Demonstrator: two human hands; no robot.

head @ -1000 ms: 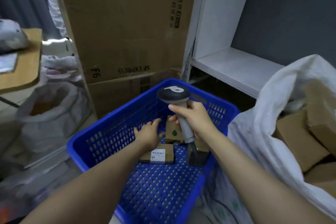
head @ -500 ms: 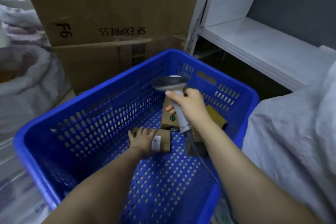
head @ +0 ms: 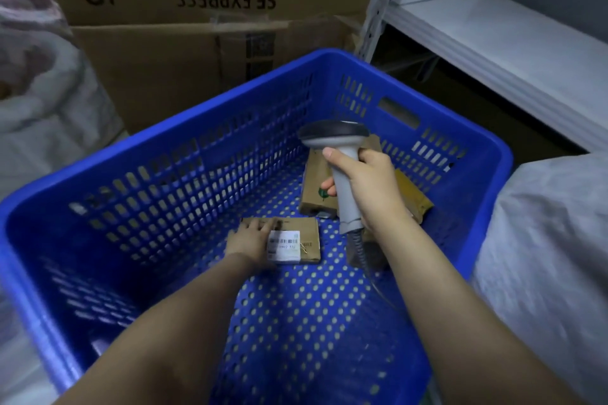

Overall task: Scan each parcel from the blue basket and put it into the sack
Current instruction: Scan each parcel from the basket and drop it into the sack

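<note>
The blue perforated basket (head: 197, 148) fills the middle of the view. On its floor lies a small flat cardboard parcel (head: 307, 237) with a white barcode label. My left hand (head: 250, 242) rests on that parcel's left end, fingers laid over its top. My right hand (head: 368, 187) grips the handle of a grey barcode scanner (head: 335, 138), held above a second cardboard parcel (head: 316, 187) with a green mark. A yellowish parcel (head: 411, 194) lies behind my right wrist, partly hidden. The white sack (head: 543, 240) stands at the right; its opening is out of view.
Stacked SF Express cardboard boxes (head: 197, 52) stand behind the basket. A white shelf unit (head: 493, 36) is at the back right. Another pale sack (head: 39, 92) sits to the left. The scanner's cable (head: 358, 246) trails down inside the basket.
The view has dropped closer to the basket. My left hand has gone down from above the basket onto the labelled parcel. The scanner has sunk lower inside the basket.
</note>
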